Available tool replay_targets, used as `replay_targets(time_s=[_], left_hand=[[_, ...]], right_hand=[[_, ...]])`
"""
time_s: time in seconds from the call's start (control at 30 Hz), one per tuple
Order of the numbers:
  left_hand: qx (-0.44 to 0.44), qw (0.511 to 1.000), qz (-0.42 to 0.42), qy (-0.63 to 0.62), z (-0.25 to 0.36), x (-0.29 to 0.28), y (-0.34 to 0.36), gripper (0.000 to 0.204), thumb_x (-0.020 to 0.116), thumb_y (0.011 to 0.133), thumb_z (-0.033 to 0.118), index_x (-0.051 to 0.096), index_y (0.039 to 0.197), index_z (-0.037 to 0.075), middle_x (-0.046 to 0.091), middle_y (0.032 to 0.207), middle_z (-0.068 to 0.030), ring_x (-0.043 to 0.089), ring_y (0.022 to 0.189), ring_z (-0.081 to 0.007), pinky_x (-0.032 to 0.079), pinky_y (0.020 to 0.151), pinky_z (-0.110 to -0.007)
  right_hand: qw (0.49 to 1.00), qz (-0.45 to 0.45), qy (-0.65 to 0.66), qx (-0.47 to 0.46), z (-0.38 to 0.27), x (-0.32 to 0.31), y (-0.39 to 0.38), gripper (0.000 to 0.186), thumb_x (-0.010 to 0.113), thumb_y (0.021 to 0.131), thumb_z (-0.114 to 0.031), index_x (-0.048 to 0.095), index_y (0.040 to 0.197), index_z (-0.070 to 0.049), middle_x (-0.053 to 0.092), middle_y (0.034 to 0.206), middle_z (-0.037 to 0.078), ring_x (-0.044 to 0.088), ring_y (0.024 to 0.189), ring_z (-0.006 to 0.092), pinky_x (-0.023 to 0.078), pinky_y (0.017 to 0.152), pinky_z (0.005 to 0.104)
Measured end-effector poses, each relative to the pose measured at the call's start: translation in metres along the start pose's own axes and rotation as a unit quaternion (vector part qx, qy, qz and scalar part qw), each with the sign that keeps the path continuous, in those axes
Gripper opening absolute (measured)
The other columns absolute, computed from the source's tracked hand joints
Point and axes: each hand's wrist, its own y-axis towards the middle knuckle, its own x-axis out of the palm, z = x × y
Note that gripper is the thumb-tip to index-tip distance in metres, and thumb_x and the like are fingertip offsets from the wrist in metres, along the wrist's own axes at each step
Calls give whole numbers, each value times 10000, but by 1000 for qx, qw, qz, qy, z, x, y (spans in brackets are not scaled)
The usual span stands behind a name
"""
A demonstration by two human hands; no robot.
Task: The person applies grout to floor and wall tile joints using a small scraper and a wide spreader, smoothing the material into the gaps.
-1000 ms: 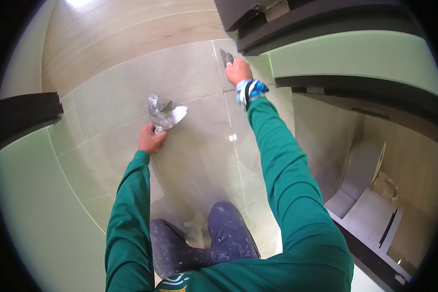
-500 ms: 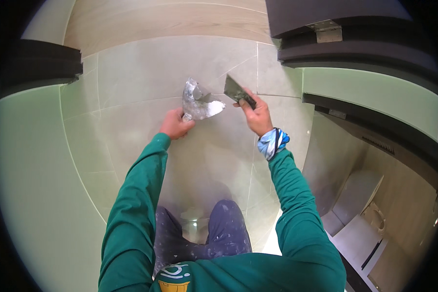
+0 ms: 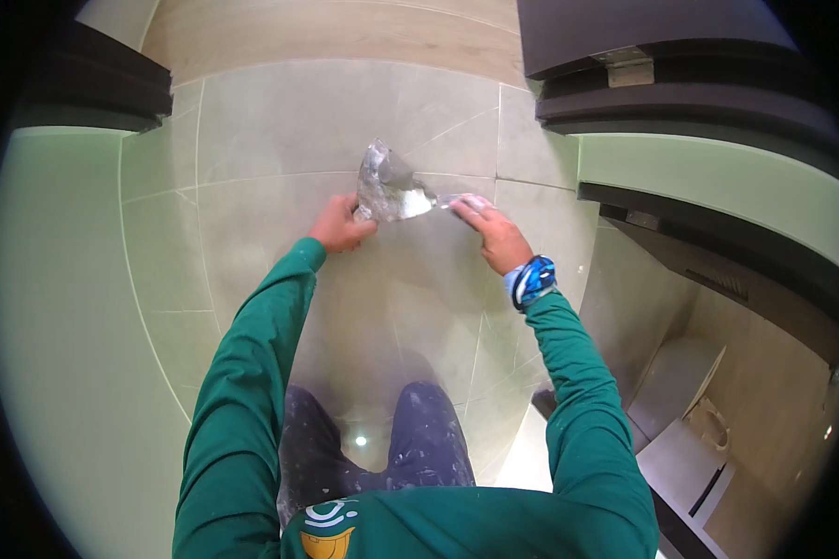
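- Gripping a curved, silvery-grey holder (image 3: 379, 189) smeared with white, a person's bare left hand (image 3: 342, 226) has its fingers closed on the narrow lower end.
- Between the two hands, the holder is in the upper middle of the view, over a floor of large grey tiles (image 3: 289, 121) with pale joints.
- At the holder's right tip is a thin, flat scraper (image 3: 447, 198), blurred and seen nearly edge-on; whether the two touch cannot be told.
- Fingers of the bare right hand (image 3: 503, 244) are closed on the scraper, below a blue, white and black wristband (image 3: 533, 282).
- Both arms wear the sleeves of a green long-sleeved top (image 3: 494, 522), above dark purple-grey trousers (image 3: 427, 433) flecked with white.
- Farther out, a pale green wall (image 3: 75, 279) rises at left, and a dark brown door (image 3: 662, 33) with a metal hinge (image 3: 629, 69) is at upper right.
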Motion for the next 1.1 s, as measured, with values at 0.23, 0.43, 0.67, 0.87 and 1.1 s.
replay_targets(time_s=[0.23,0.43,0.67,0.87,1.1], left_hand=[[60,988,10,144,20,6,-23,330,712,791,185,679,1033,-37,667,721,-135,663,656,-223,533,631,-391],[91,969,-23,230,87,24,-54,322,710,794,152,663,1053,-33,648,741,-165,584,669,-198,520,696,-386],[103,979,95,151,85,9,-53,338,701,790,162,680,1083,-6,713,865,-196,662,766,-334,537,723,-418],[130,932,250,228,44,-42,-28,307,717,765,221,715,1010,36,703,971,-156,641,931,-362,475,881,-438],[210,848,273,402,-6,-54,-8,303,747,722,292,715,863,25,614,1118,-114,528,1126,-339,367,983,-454]], right_hand=[[977,5,-184,-109,-57,-66,-22,635,570,851,49,598,1432,-206,607,1420,100,520,1360,336,442,1094,455],[942,-17,-293,-163,-74,-101,-33,516,614,884,-63,630,1379,-207,617,1404,71,507,1372,294,411,1100,437],[949,-51,-291,-110,-57,-102,-44,470,594,889,-66,654,1336,-195,632,1375,71,538,1329,302,435,1066,428],[969,164,12,185,34,-76,7,338,573,882,-138,673,1196,-59,698,1041,277,648,1011,491,516,918,543],[921,206,-70,323,100,-59,137,304,608,846,-226,729,1014,-2,713,1071,279,675,1037,469,535,951,515]])
